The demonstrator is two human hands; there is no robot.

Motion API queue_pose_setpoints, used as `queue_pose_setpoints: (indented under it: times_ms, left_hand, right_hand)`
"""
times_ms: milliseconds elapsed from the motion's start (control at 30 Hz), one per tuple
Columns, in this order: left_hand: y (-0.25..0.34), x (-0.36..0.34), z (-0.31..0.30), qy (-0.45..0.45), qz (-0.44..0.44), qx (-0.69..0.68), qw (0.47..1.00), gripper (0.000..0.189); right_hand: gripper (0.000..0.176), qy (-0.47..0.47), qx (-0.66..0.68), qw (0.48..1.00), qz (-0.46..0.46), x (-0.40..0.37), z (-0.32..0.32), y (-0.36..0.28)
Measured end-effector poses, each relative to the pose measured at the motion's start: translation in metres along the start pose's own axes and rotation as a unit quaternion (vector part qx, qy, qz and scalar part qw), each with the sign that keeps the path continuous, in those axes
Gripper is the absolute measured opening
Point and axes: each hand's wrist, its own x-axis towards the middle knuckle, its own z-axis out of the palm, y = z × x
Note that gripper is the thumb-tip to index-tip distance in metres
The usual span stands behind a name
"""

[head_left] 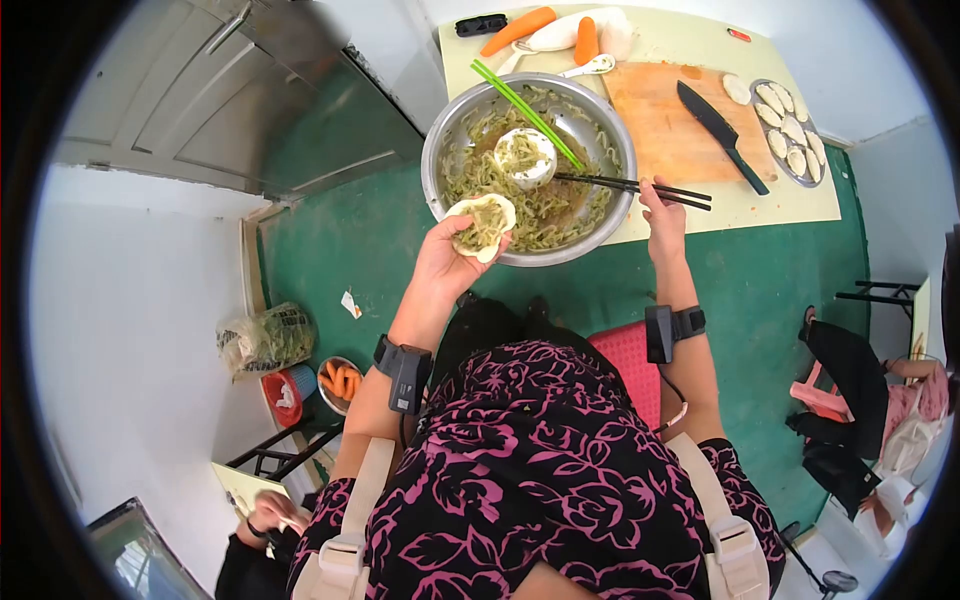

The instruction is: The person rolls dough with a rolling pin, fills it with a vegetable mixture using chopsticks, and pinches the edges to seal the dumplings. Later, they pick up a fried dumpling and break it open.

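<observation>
My left hand (440, 258) is closed around the edge of an open dumpling wrapper (484, 226) with shredded green filling on it, at the near left rim of a large metal bowl (432, 165). Between the fingers of my right hand (663, 212), at the bowl's right side, is a pair of dark chopsticks (625, 186). Their tips reach left to a small white bowl (525, 157), which sits in the shredded green filling (480, 165) and has some filling inside. A pair of green chopsticks (525, 112) leans across the metal bowl from its far rim.
Right of the bowl lies a wooden cutting board (650, 110) with a black knife (715, 125). Beyond it stands a metal plate of dumplings (790, 130). Carrots (518, 30) and a white radish (575, 32) lie at the back. Other people (860, 400) sit lower right and lower left.
</observation>
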Motion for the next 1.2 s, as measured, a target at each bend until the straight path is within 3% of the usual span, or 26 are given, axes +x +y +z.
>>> queue_pose_setpoints:
  times_ms: [167,300,367,533,633,767,900,1100,1200]
  left_hand:
    - [0.001,-0.003,0.007,-0.02,-0.024,-0.019,0.999,0.042]
    - [-0.001,-0.008,0.013,-0.02,-0.031,-0.017,0.999,0.042]
    - [-0.003,-0.006,0.012,-0.033,-0.043,-0.022,0.998,0.042]
    - [-0.012,-0.017,0.034,-0.051,-0.03,-0.055,0.997,0.044]
    - [-0.009,-0.015,0.028,-0.056,-0.021,-0.057,0.997,0.044]
    - [-0.009,-0.012,0.023,-0.053,-0.011,-0.049,0.997,0.043]
    - [-0.013,-0.013,0.024,-0.052,0.005,-0.033,0.998,0.042]
    - [-0.027,-0.016,0.025,-0.052,0.008,-0.021,0.998,0.041]
    - [-0.039,-0.02,0.019,-0.055,-0.004,-0.02,0.998,0.04]
  right_hand:
    - [0.034,0.007,-0.032,0.995,0.093,-0.035,-0.003,0.004]
    - [0.01,-0.138,-0.018,0.99,0.022,-0.085,0.007,0.01]
    - [0.01,-0.258,-0.033,0.966,0.015,-0.102,0.031,-0.012]
    - [0.013,-0.222,0.044,0.971,-0.075,-0.096,0.063,-0.035]
    - [0.016,-0.298,-0.046,0.94,-0.161,-0.106,0.057,-0.044]
    - [0.016,-0.353,-0.051,0.926,-0.127,-0.121,0.068,-0.048]
    - [0.011,-0.319,0.015,0.944,-0.087,-0.124,0.079,-0.049]
    - [0.006,-0.265,-0.133,0.914,-0.277,-0.132,0.083,-0.08]
    - [0.005,-0.243,-0.244,0.847,-0.405,-0.128,0.083,-0.077]
